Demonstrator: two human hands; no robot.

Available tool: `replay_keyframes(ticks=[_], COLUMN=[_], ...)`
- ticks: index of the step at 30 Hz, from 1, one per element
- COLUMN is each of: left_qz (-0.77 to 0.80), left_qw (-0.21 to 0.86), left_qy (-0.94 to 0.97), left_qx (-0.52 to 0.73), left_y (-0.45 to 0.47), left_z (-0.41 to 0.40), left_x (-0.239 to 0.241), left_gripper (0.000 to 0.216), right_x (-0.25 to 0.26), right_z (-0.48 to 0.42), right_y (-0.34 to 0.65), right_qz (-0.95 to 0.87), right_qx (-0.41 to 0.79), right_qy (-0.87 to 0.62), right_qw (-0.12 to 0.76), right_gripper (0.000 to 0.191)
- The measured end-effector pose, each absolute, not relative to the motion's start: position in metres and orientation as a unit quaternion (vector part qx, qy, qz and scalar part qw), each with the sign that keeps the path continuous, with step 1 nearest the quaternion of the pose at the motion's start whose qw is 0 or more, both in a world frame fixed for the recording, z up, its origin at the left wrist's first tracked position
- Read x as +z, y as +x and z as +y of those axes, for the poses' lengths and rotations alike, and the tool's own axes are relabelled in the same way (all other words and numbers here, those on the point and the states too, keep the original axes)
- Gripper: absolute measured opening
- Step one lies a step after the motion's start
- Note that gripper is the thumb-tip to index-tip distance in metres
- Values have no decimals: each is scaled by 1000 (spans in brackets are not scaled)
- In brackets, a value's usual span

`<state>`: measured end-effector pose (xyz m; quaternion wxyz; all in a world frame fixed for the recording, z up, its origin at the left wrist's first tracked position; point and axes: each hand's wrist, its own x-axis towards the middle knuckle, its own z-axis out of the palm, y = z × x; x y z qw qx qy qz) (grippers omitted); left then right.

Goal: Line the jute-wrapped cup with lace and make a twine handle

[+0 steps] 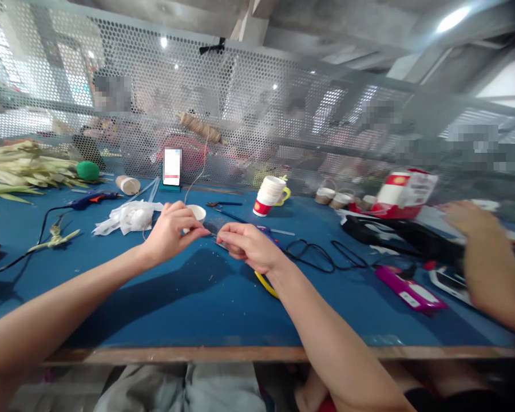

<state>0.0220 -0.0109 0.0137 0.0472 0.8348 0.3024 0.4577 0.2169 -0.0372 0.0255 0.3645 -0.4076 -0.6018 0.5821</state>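
My left hand (171,229) is closed around a small white paper cup (197,213), held just above the blue table (189,297). My right hand (249,245) is pinched shut close beside it, fingertips almost touching the left ones; something thin and dark sits between them, too small to name. A thin twine strand (197,171) runs down from a twine spool (199,127) on the mesh wall toward the cup. A yellow ring (266,283) lies under my right wrist.
A stack of white-and-red cups (268,196), scissors (223,204), a blue glue gun (92,199), white plastic wrap (129,217), green leaves (21,169) and black cable (321,257) lie around. A co-worker's arm (484,257) reaches in at the right, by a pink tool (407,289).
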Motion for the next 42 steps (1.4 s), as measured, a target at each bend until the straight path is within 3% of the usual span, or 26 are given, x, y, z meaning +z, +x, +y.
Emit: replay_keyframes(ticks=[3,6,9,12,15,18,21,23,25,30,33,36,39,42], left_qz=[385,397,397,320,173,126,136,161,225,404,419,407,347,201], left_qw=[356,443,301,6,-207,-266,-245,-197,-85,432,516,373,67,-160], left_qy=[763,725,763,784,824,833,839,845,849,717,666,720,756,834], left_qx=[378,347,413,532,499,469,467,469,471,369,339,421,551,488], left_y=[28,28,22,12,4,4,8,12,17,27,28,22,11,2], left_z=[-11,-9,-6,-1,5,7,4,0,-4,-8,-6,-2,4,10], left_x=[10,11,17,23,22,17,14,14,14,8,6,11,19,23], left_gripper=[36,35,31,17,9,16,12,12,17,29,31,29,18,13], right_x=[25,23,24,26,27,26,24,24,25,27,25,24,24,24], right_z=[-40,-38,-32,-27,-25,-26,-28,-30,-33,-38,-37,-31,-25,-22], right_y=[215,215,219,225,228,227,225,223,221,217,217,220,226,229], right_qz=[-683,-682,-594,-516,-486,-488,-508,-532,-570,-714,-722,-630,-533,-499], right_qx=[441,437,551,651,710,738,730,697,634,380,358,487,617,683], right_qy=[-442,-453,-447,-405,-364,-339,-343,-364,-391,-447,-452,-459,-424,-386], right_qw=[379,373,379,383,356,320,302,314,346,383,381,393,393,368], right_gripper=[17,16,14,13,14,14,14,16,17,16,16,14,14,14])
